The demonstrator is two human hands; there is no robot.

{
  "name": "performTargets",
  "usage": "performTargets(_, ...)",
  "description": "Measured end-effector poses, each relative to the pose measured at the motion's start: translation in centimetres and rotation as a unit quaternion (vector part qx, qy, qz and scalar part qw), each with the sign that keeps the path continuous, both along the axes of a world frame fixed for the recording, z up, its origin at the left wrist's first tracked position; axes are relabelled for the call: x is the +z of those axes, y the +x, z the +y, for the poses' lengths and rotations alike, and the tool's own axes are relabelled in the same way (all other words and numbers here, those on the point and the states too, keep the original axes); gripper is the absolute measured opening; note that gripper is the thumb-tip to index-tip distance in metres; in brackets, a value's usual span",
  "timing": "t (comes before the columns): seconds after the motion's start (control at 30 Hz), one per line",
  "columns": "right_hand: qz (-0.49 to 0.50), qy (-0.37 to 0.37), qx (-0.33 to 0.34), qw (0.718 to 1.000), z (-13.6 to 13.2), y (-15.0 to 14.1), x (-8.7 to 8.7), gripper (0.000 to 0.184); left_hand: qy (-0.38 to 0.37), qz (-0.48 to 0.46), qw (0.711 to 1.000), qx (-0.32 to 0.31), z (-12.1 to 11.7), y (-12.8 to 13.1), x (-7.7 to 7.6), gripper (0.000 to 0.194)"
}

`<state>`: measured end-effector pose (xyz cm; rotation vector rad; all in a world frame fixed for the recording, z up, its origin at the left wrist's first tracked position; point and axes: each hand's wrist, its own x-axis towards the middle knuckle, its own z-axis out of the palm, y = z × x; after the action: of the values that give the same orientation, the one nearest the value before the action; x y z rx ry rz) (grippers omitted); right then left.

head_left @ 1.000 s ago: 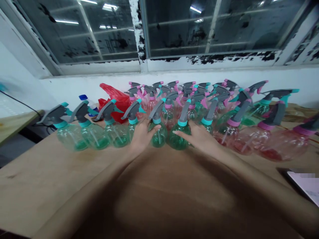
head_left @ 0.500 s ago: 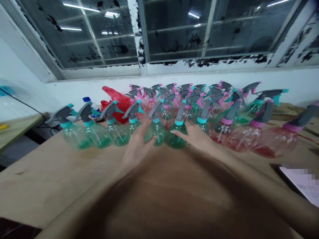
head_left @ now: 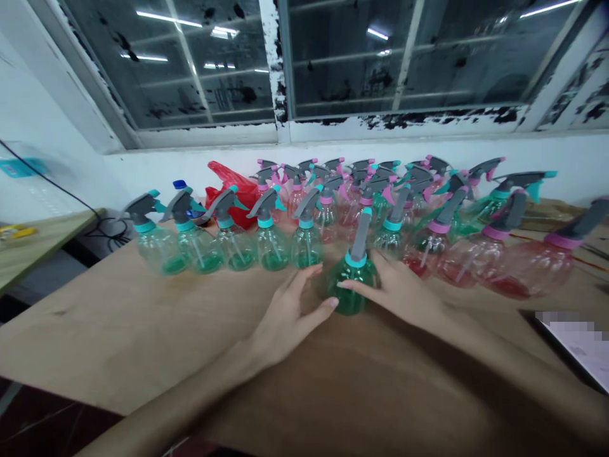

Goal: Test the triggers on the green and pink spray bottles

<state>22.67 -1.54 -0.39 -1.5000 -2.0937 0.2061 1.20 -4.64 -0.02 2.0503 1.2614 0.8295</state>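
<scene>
A green spray bottle [head_left: 349, 293] with a grey trigger head and turquoise collar stands upright, nearer to me than the front row. My right hand [head_left: 397, 289] is wrapped round its right side, thumb across the front and the other fingers partly hidden behind it. My left hand [head_left: 290, 311] is open at the bottle's left, thumb and fingers apart. Its thumb tip is close to the bottle; whether it touches I cannot tell. Just beyond my left fingers is a paler green spray bottle [head_left: 307, 246] in the row.
Several green spray bottles [head_left: 238, 251] line up to the left, several pink ones [head_left: 511, 270] to the right, more behind. A red plastic bag [head_left: 233, 187] and a blue-capped bottle [head_left: 179, 185] are at the back left. A pale sheet [head_left: 578, 346] lies at the right of the wooden table [head_left: 118, 330].
The dark green spray bottle has come toward me out of the row, with my right hand on it. My left hand has drawn back from the paler green bottle toward me.
</scene>
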Motion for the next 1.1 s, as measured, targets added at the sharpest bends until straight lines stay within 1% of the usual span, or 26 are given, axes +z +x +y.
performTargets(0.2,-0.021,-0.003,0.025,0.999,-4.3,0.3,-0.2,0.056,-0.008,-0.020,0.999,-0.048,-0.4,2.0,1.0,0.072)
performTargets(0.27,-0.019,-0.002,0.035,0.999,-5.5,0.2,-0.2,0.058,-0.012,-0.033,0.997,-0.074,-0.5,2.7,1.4,0.077)
performTargets(0.37,-0.006,-0.002,0.042,0.999,-6.8,-0.2,-0.4,0.067,0.005,-0.059,0.993,-0.106,-1.1,3.8,2.0,0.072)
performTargets(0.47,0.022,-0.009,0.037,0.999,-7.6,-0.9,-0.7,0.071,0.024,-0.085,0.989,-0.116,-1.8,4.6,2.4,0.055)
performTargets(0.53,0.038,-0.018,0.045,0.998,-7.9,-1.5,-1.1,0.069,0.005,-0.103,0.987,-0.120,-2.2,4.8,2.6,0.049)
performTargets(0.63,0.050,-0.017,0.077,0.996,-8.0,-2.4,-1.9,0.069,-0.031,-0.141,0.979,-0.141,-2.2,5.0,2.8,0.050)
performTargets(0.67,0.054,-0.010,0.084,0.995,-7.9,-2.7,-2.3,0.071,-0.029,-0.147,0.977,-0.151,-2.1,5.0,2.8,0.048)
performTargets(0.73,0.060,0.016,0.099,0.993,-7.7,-3.0,-3.2,0.075,-0.001,-0.138,0.977,-0.160,-1.7,4.9,2.8,0.043)
performTargets(0.8,0.048,0.044,0.121,0.991,-7.6,-2.8,-4.2,0.083,0.030,-0.122,0.980,-0.158,-1.3,4.6,2.7,0.039)
performTargets(0.87,0.013,0.063,0.149,0.987,-7.3,-2.1,-5.2,0.093,0.052,-0.117,0.980,-0.151,-0.7,4.2,2.6,0.038)
performTargets(0.93,-0.031,0.063,0.165,0.984,-7.1,-0.9,-5.9,0.097,0.060,-0.107,0.983,-0.139,0.0,3.8,2.6,0.035)
performTargets(1.03,-0.080,0.027,0.149,0.985,-6.5,1.3,-6.7,0.090,0.053,-0.088,0.990,-0.102,1.5,3.4,2.6,0.032)
performTargets(1.1,-0.089,0.002,0.128,0.988,-6.0,2.6,-7.0,0.084,0.050,-0.096,0.990,-0.086,2.6,3.4,2.7,0.033)
